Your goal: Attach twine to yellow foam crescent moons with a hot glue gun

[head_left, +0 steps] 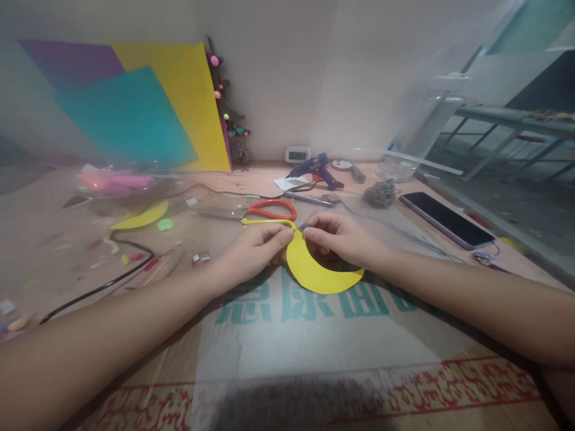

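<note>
A yellow crescent-shaped piece is held over the table sheet, its upper tip between my hands. My left hand pinches that tip from the left, thumb against fingers. From the right, my right hand has its fingers curled together at the same tip; a small dark bit shows at its fingertips, too small to name. A thin yellow strip runs left from the tip, above my left hand. Just behind lie scissors with red handles.
A dark glue gun, a pen and a grey yarn ball lie behind my hands. A phone is at the right. Another yellow piece, a black cable and scraps lie left. Coloured sheets stand against the wall.
</note>
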{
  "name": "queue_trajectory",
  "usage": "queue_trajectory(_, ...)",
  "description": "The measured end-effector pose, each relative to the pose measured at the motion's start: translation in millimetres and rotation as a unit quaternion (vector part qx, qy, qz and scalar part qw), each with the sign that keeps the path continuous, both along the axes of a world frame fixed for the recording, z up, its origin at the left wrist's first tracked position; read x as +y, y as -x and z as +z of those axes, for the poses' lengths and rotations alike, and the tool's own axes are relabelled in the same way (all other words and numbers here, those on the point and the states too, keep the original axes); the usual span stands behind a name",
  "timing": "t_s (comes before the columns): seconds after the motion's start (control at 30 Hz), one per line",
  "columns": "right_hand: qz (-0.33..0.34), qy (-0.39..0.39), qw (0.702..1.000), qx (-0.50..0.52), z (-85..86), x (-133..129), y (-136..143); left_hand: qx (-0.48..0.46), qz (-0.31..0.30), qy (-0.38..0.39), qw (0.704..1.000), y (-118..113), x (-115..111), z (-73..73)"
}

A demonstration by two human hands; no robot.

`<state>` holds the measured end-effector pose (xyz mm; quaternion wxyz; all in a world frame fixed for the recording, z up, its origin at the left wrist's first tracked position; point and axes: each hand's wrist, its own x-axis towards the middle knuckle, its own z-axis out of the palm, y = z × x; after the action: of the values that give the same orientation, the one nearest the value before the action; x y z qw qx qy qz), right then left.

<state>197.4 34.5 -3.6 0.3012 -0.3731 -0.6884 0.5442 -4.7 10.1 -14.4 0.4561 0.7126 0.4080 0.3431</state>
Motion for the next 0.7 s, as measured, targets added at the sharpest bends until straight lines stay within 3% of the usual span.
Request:
queue_trajectory(0.47, 0.024, -0.008, 1.000, 0.003, -3.3, 3.1, -1.5, 0.028, 0.015, -0.009, 0.999, -0.5, -1.0, 0.5)
queue_trajectory(0.7, 0.033, 0.001, 0.999, -0.030, 0.8, -1.3, -0.5, -0.040, 0.060, -0.002, 0.997, -0.5, 2.1, -6.5)
